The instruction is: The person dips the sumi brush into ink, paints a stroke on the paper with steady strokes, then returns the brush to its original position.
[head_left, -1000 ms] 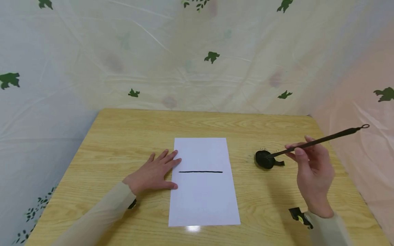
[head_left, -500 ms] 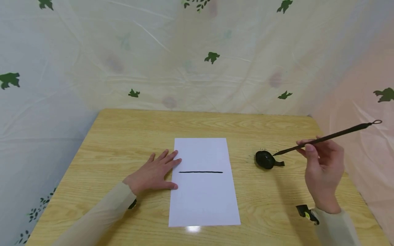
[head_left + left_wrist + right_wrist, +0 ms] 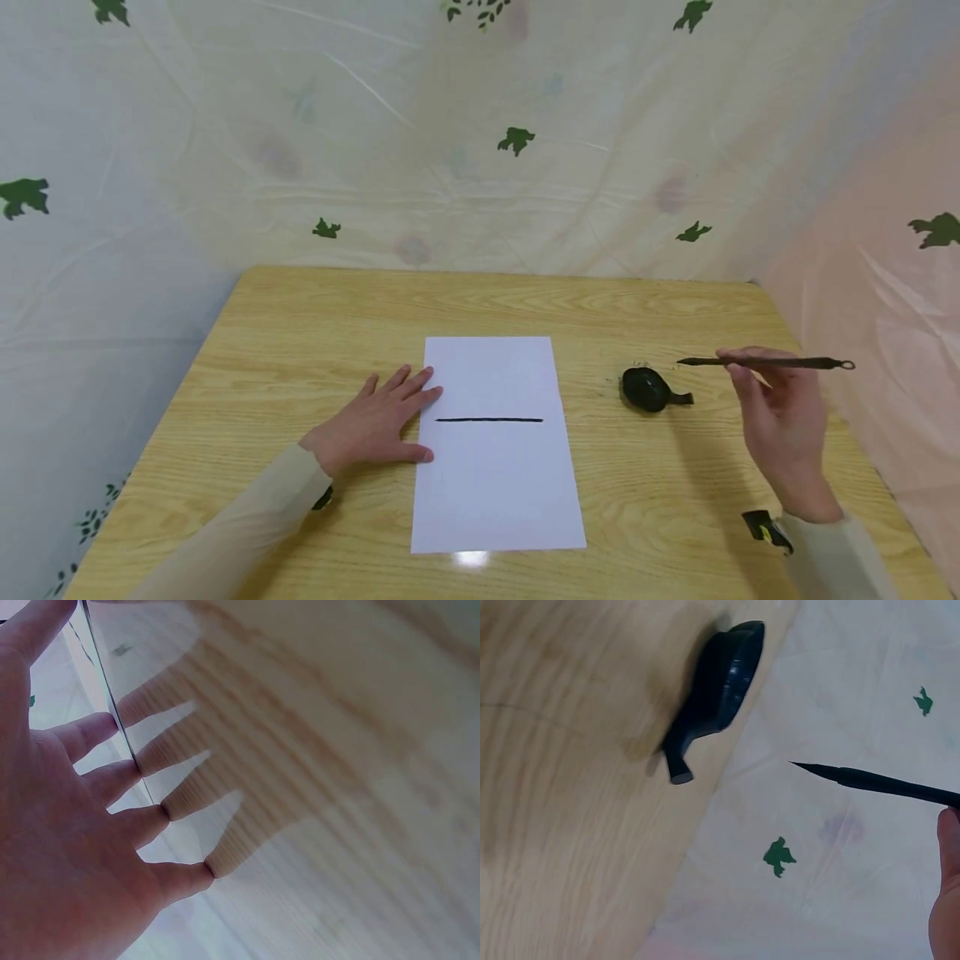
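Observation:
A dark ink brush (image 3: 795, 362) is pinched in my right hand (image 3: 787, 425), held nearly level above the table, its pointed tip to the left. In the right wrist view the brush (image 3: 870, 780) tapers to a fine black tip, apart from the ink dish. The small black ink dish (image 3: 645, 389) with a short handle sits left of that hand; dark liquid glints inside it. My left hand (image 3: 375, 421) lies spread, its thumb and some fingertips on the left edge of a white paper sheet (image 3: 498, 492). One black horizontal stroke (image 3: 489, 420) crosses the paper.
The wooden table (image 3: 315, 325) bears a few dark specks near the dish. Pale curtains (image 3: 420, 167) with green bird shapes hang behind and at both sides of the table.
The brush has left the ink dish, moved right and lifted, and turned from slanted to nearly level. The left hand and paper have stayed in place.

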{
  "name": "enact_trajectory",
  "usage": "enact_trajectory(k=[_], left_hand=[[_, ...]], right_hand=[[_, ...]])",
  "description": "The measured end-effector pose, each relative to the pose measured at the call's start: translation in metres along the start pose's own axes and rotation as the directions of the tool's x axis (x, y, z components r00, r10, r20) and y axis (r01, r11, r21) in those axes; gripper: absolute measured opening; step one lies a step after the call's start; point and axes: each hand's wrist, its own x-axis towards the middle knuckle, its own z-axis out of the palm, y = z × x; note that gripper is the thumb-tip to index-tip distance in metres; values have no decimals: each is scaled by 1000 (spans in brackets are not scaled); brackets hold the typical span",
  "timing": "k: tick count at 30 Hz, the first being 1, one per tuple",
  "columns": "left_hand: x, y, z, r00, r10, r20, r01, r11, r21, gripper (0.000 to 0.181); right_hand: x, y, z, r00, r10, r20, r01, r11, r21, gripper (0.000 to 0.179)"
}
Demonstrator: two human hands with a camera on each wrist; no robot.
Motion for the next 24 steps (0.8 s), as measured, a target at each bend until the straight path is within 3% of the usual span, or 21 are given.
enact_trajectory(k=[3, 6, 12, 15, 20, 24], left_hand=[[0, 0, 0, 1000, -1, 0, 1, 1000, -2, 92], [0, 0, 0, 1000, 3, -6, -3, 1000, 0, 92], [0, 0, -1, 1000, 5, -1, -5, 1000, 0, 92], [0, 0, -1, 1000, 3, 2, -3, 1000, -2, 92], [0, 1, -2, 1000, 2, 2, -2, 1000, -3, 92], [0, 2, -3, 1000, 2, 4, -2, 1000, -2, 92]], right_hand=[[-5, 5, -3, 998, -26, 59, 33, 993, -117, 19], [-9, 9, -4, 992, -78, 101, 93, 984, -150, 20], [-11, 1, 4, 963, -245, 111, 257, 960, -114, 36], [-15, 6, 3, 937, -301, 178, 335, 919, -209, 39], [-27, 15, -9, 884, -280, 375, 432, 795, -426, 49], [-31, 18, -12, 852, -287, 438, 475, 775, -418, 48]])
